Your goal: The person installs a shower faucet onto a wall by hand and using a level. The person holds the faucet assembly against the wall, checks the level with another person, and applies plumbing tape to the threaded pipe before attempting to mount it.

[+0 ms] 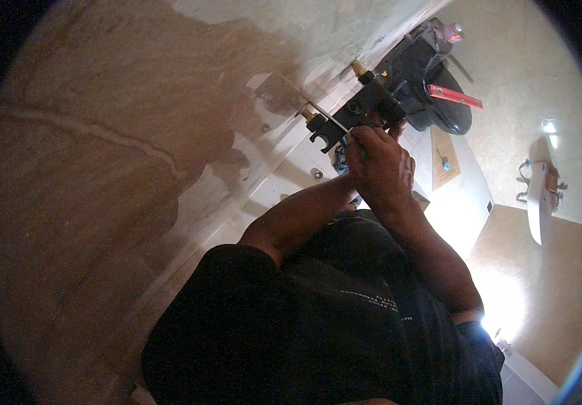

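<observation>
R. hand (380,160) pinches slim, straight silver metal rod (330,118), presumably for control alongside blk. boxy fitting (366,108); L. hand (397,129) mostly hidden, grip can't be told.

I see a red level (456,96) across the black toilet (423,74), a bottle (451,33) at its far end. To my right is a white sink (539,202); a brown sheet (445,169) lies on the floor (470,179).

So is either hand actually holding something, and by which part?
The right hand appears to grip a slim metal-shafted tool, probably a screwdriver, by its handle end. The left hand is mostly hidden, so its hold cannot be told.
</observation>
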Motion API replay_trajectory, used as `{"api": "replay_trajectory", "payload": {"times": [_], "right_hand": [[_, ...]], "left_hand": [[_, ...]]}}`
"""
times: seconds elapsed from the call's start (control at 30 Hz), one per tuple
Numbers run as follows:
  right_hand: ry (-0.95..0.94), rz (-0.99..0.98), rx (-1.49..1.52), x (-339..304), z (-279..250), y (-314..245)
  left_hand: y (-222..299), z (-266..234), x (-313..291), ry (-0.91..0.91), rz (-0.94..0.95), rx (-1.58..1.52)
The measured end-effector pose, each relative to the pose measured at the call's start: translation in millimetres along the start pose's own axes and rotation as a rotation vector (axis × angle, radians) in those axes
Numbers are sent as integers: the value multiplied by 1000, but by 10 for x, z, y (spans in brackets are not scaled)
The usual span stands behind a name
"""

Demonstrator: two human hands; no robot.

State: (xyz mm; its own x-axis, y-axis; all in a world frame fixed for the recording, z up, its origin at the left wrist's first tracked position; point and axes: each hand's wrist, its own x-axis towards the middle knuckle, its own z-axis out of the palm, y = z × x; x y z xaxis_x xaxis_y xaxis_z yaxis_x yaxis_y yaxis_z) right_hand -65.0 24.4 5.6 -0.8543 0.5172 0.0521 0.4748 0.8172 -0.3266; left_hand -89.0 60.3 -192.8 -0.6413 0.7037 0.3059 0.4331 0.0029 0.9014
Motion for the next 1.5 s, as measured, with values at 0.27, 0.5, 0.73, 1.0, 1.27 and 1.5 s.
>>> {"api": "replay_trajectory", "payload": {"times": [0.27,0.5,0.73,1.0,1.27,1.5], "right_hand": [[-14,26,32,-7,-28,-4],[187,15,84,3,-190,235],[275,-68,-74,442,-229,502],[292,-149,-134,544,-116,477],[333,-184,-158,525,-103,459],[340,-195,-134,502,-79,483]], "left_hand": [[-14,51,-22,-5,14,1],[-14,63,94,61,59,73],[-83,197,63,44,54,115],[-217,255,100,-225,-132,156],[-291,425,134,-212,-156,130],[-626,769,94,88,117,338]]}}
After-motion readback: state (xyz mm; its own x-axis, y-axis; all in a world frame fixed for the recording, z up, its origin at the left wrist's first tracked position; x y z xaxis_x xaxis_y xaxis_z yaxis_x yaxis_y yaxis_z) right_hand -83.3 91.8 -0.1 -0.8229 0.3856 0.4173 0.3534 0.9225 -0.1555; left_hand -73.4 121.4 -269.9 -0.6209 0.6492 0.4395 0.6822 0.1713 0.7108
